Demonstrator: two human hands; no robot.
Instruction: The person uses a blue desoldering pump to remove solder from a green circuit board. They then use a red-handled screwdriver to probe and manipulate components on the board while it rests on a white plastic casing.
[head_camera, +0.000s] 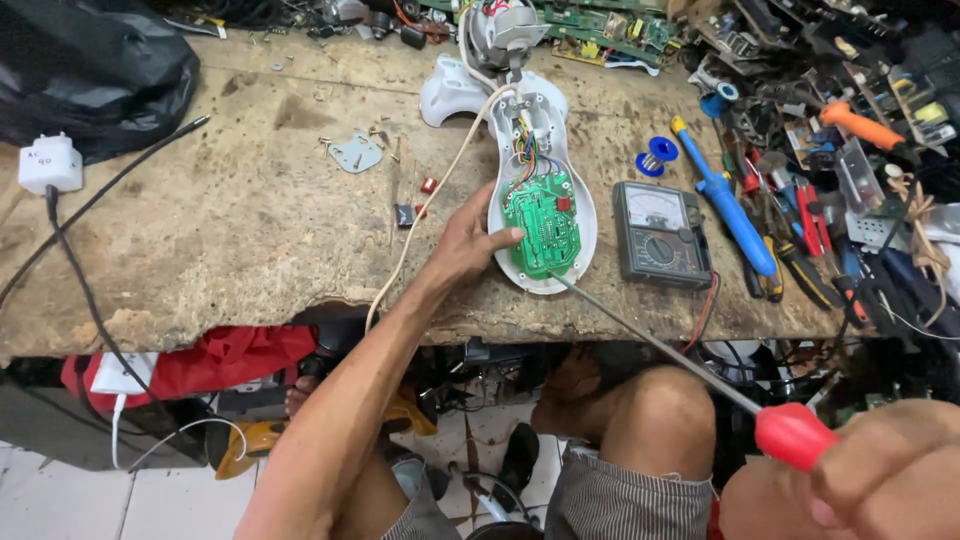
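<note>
The person's right hand (890, 470), closest to the camera at the lower right, is clenched around the red handle of a long screwdriver (790, 435). From that grip the thin metal shaft runs up and to the left, over the bare knees, and its tip reaches the near rim of a white plastic housing (585, 245) lying open on the worn wooden workbench (230, 230).

The left hand (462, 245) rests on the bench at the left edge of that housing, fingers spread and pressed against its rim, thumb toward the green circuit board (541, 220) seated inside. It steadies the housing rather than closing around it. A white cord (430, 210) passes just under this hand's wrist and curves up to the housing's neck, where coloured wires fan down to the board.

Just right of the screwdriver tip sits a grey multimeter (657, 232) with a dial. Beyond it lies a blue soldering iron (728, 205), and next to that a pile of pliers and other tools (830, 240) crowds the right end of the bench.

Left of the steadying hand, small screws and a metal plate (356, 153) lie loose on the wood. Farther left a white plug adapter (49, 163) sits beside a black bag (95, 65). At the far edge, more green boards (600, 30) lie in the clutter.
</note>
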